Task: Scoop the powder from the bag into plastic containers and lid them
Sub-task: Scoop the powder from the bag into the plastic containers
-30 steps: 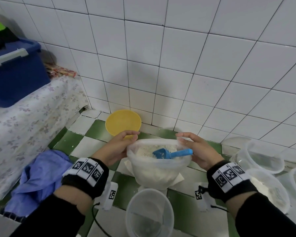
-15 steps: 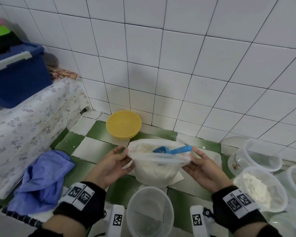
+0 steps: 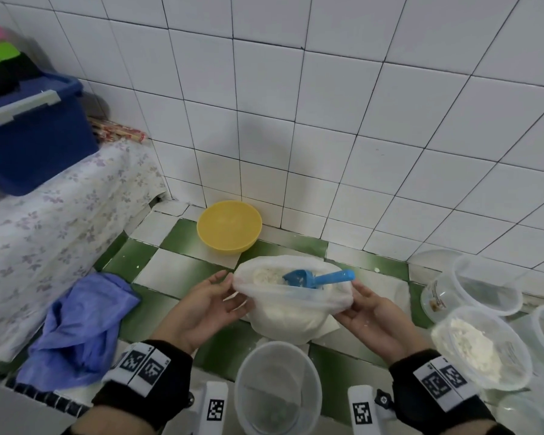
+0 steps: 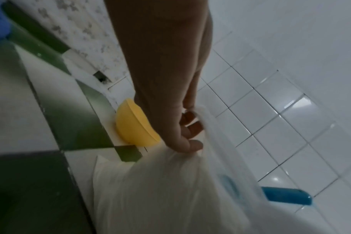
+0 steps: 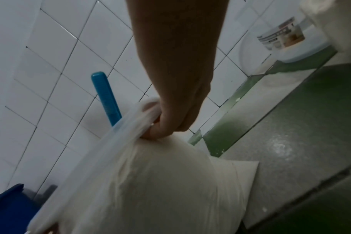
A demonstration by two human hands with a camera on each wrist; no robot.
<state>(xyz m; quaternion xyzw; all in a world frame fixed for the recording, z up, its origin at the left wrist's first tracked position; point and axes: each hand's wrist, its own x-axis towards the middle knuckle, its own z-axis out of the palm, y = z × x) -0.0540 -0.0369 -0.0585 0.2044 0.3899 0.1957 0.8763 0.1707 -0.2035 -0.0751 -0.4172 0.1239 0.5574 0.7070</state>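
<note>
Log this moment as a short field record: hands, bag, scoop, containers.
left hand: pinches the bag's left rim
right hand: pinches the bag's right rim
bag: open, holds white powder, on the green-and-white tiles
scoop: blue, lying in the bag, handle sticking out right
near container: unlidded, nearly empty
right container: unlidded, partly filled with powder

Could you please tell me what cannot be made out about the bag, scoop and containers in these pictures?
- Bag: powder depth hidden by its cloudy plastic, every view.
- Blue scoop: bowl blurred behind plastic in left wrist view; only the handle shows in right wrist view.
- Near container: bottom cut off by head view's edge.
- Labelled container: label too blurred to read.
</note>
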